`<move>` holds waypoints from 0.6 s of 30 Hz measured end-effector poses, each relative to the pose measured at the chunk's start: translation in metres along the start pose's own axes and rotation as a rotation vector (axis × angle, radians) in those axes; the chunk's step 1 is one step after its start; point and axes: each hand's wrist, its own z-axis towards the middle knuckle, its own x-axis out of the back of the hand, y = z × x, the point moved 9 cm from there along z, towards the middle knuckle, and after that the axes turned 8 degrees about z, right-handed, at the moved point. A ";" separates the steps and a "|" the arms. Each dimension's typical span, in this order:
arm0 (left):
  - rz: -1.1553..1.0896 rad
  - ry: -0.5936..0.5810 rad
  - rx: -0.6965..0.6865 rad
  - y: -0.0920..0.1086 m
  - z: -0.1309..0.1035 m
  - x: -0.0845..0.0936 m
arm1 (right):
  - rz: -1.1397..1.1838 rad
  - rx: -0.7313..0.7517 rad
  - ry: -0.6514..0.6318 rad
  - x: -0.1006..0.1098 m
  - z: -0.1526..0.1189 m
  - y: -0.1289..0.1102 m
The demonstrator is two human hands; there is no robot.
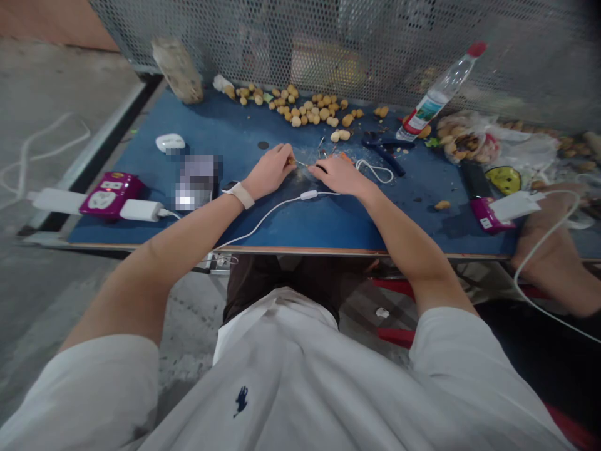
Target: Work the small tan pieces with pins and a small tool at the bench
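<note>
Near the middle of the blue table (263, 216), my two hands are close together, fingertips facing. My left hand (272, 170), with a watch on the wrist, pinches a thin, pale rod-like piece (301, 163) that spans the gap towards my right hand (340, 174). The right fingers are curled and closed; what they hold is hidden. A white cord with an inline switch (308, 195) passes below both hands. Beyond my right hand lie a small orange thing (346, 158), a loop of white cable (380, 172) and dark-handled pliers (385, 150).
Roundish tan fruits (305, 113) lie along the perforated metal panel (263, 50). A bottle (429, 103) stands right, a jar (178, 70) left. Purple power sockets (110, 195) with plugs and a blurred-out phone (197, 181) are at left. Another person's arm (554, 250) rests at right.
</note>
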 end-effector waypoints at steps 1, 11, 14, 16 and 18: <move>0.004 0.002 0.005 -0.001 0.000 0.000 | 0.003 0.002 0.001 0.000 0.000 0.000; -0.020 0.022 0.046 -0.004 0.001 0.001 | -0.011 -0.006 0.024 0.001 -0.002 -0.005; -0.031 0.035 0.031 -0.002 0.001 0.003 | -0.016 -0.003 0.020 0.001 -0.001 -0.007; -0.033 0.028 0.036 -0.003 0.001 0.003 | -0.019 -0.010 0.016 0.001 -0.001 -0.007; -0.032 0.017 0.046 -0.003 0.001 0.003 | -0.015 -0.015 0.010 0.001 -0.001 -0.007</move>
